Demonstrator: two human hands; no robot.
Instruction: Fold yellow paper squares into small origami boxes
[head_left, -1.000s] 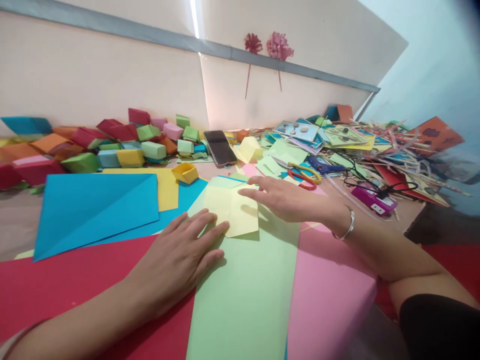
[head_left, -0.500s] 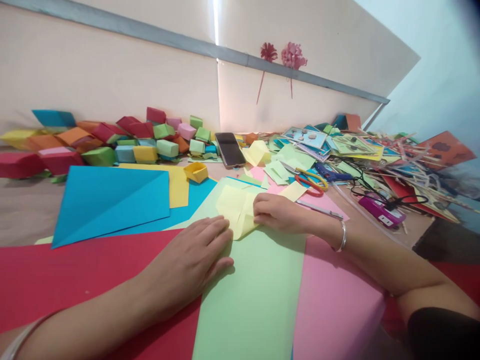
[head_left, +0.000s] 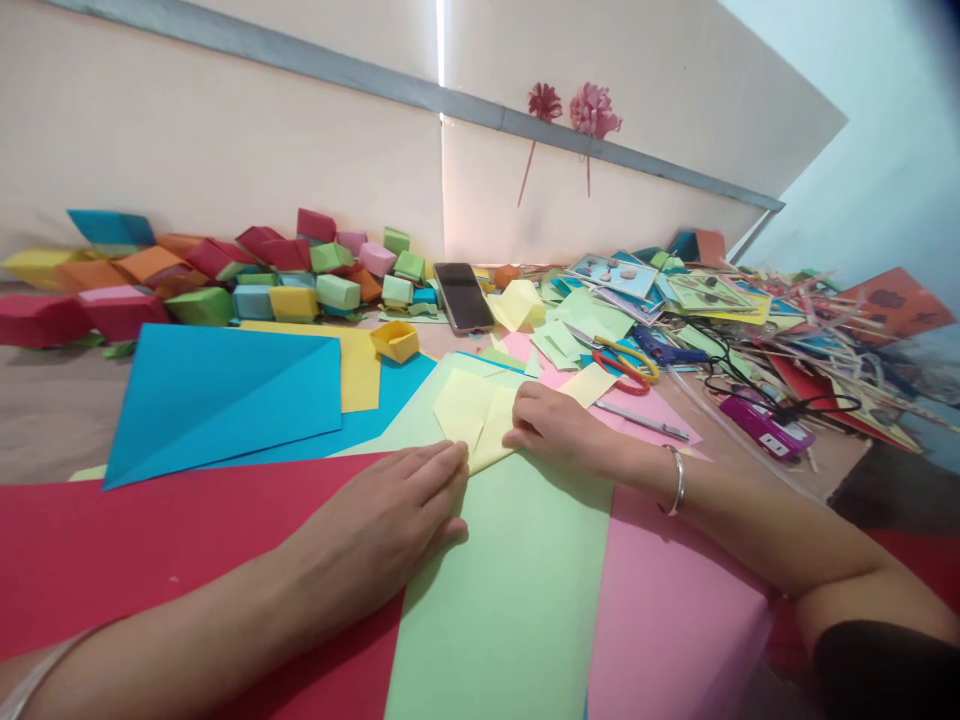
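A folded pale yellow paper (head_left: 459,402) lies on a light green sheet (head_left: 502,590) in front of me. My left hand (head_left: 409,500) rests flat at the paper's lower left, with its fingers stretched out and their tips touching its edge. With fingers curled, my right hand (head_left: 551,425) grips the right part of the same paper along a fold. What lies under those curled fingertips is hidden. A red sheet (head_left: 187,540) extends beneath my left forearm, and a pink sheet (head_left: 667,590) lies below my right forearm.
Folded coloured paper boxes (head_left: 285,255) are heaped at the back left. Blue sheets (head_left: 232,395) lie in front of them. A phone (head_left: 463,297), scissors (head_left: 626,368), a cutter knife (head_left: 643,420), a glue gun (head_left: 667,347) and a purple power socket (head_left: 766,425) lie farther back and right.
The raised flap of the yellow paper now lies flatter, with a straight lower edge. My right hand has moved slightly down along it; my left hand has stayed nearly still.
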